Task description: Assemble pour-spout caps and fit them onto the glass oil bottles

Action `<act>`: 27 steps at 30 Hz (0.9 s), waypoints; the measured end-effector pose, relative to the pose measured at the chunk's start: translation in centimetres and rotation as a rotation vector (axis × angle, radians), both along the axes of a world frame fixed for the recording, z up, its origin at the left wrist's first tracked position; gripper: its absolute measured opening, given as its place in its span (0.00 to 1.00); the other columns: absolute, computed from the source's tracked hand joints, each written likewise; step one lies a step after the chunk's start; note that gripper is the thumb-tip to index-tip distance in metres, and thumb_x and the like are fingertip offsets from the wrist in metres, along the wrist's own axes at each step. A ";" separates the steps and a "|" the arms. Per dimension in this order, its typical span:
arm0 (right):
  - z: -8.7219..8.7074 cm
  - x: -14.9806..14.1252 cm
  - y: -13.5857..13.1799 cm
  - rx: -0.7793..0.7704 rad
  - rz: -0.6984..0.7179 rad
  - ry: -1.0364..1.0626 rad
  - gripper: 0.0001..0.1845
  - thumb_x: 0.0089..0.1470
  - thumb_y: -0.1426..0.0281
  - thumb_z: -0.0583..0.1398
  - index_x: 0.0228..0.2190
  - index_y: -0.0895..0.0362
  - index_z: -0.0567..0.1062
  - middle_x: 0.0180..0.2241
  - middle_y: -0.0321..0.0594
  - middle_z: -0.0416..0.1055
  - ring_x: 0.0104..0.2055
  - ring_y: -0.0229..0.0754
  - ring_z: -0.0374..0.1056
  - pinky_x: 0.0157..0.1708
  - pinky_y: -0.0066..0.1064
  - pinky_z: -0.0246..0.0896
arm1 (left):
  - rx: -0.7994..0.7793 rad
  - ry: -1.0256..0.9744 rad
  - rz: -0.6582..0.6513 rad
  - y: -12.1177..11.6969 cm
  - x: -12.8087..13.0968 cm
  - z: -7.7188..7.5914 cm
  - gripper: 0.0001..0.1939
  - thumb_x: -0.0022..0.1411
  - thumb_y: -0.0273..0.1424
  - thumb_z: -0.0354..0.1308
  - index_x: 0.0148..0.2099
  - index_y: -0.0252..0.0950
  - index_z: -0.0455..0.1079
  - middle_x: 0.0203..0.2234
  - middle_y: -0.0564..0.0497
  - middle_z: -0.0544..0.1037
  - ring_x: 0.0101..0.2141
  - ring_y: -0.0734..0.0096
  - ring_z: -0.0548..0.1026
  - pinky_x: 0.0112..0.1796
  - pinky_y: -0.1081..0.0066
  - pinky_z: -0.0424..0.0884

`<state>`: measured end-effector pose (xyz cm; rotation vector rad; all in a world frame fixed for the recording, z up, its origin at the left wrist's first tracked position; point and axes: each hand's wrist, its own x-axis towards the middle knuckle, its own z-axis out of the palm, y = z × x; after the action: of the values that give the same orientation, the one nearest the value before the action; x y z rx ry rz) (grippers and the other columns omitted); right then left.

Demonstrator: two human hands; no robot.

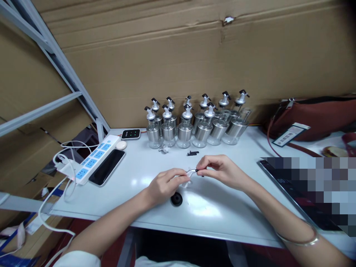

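My left hand (166, 185) is closed on a small silver pourer spout (190, 173), partly hidden by the fingers. My right hand (219, 170) pinches a small black piece, most of it covered by the fingertips, at the spout's tip. Whether the two parts are joined I cannot tell. Beyond the hands lie a loose black lever piece (193, 153) and a small clear-grey part (164, 149). A black round part (176, 199) sits below my left hand. Glass bottles with steel bands (185, 134) stand in two rows behind, most topped with silver pourers; two at the front right have open necks.
On the left of the table (150, 218) are a power strip (94, 159) with white cables, a phone (107, 167), a small display device (131, 134) and a white round case (121, 145). A tablet (294, 196) and a brown bag (314, 115) lie right. Cardboard (167, 55) backs the table.
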<state>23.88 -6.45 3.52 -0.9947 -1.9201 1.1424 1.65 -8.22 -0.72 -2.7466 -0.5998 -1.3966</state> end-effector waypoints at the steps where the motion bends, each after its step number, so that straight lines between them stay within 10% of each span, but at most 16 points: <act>1: 0.0 0.0 0.0 0.003 0.007 -0.004 0.15 0.46 0.58 0.65 0.22 0.56 0.74 0.24 0.39 0.74 0.28 0.41 0.69 0.31 0.33 0.65 | 0.003 0.005 -0.011 0.0 0.0 -0.1 0.13 0.63 0.19 0.47 0.46 0.35 0.68 0.35 0.46 0.77 0.38 0.73 0.78 0.37 0.76 0.76; 16: -0.2 -0.4 0.2 -0.205 0.002 0.137 0.17 0.44 0.57 0.66 0.28 0.58 0.74 0.24 0.38 0.73 0.25 0.37 0.66 0.26 0.30 0.62 | -0.212 0.116 0.035 -0.2 -0.5 2.0 0.17 0.66 0.28 0.49 0.57 0.37 0.60 0.45 0.43 0.75 0.46 0.66 0.75 0.44 0.67 0.74; 23: 0.1 0.9 0.8 -0.237 -0.026 0.174 0.16 0.42 0.60 0.68 0.28 0.58 0.73 0.20 0.35 0.71 0.20 0.34 0.63 0.21 0.28 0.58 | -0.508 0.614 0.132 -3.0 -2.1 2.9 0.12 0.59 0.36 0.61 0.42 0.34 0.71 0.33 0.48 0.76 0.31 0.66 0.76 0.31 0.71 0.72; 27: 0.0 1.1 0.7 -0.246 -0.043 0.213 0.16 0.40 0.61 0.69 0.27 0.58 0.73 0.19 0.35 0.72 0.20 0.35 0.65 0.21 0.28 0.59 | -0.473 0.509 0.070 -2.2 -1.6 2.9 0.09 0.62 0.30 0.58 0.44 0.35 0.71 0.35 0.48 0.76 0.32 0.69 0.77 0.33 0.73 0.73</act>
<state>24.94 -5.76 3.57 -0.9923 -1.6114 1.4239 0.09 -10.38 2.22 -3.2004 -1.0779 -0.5377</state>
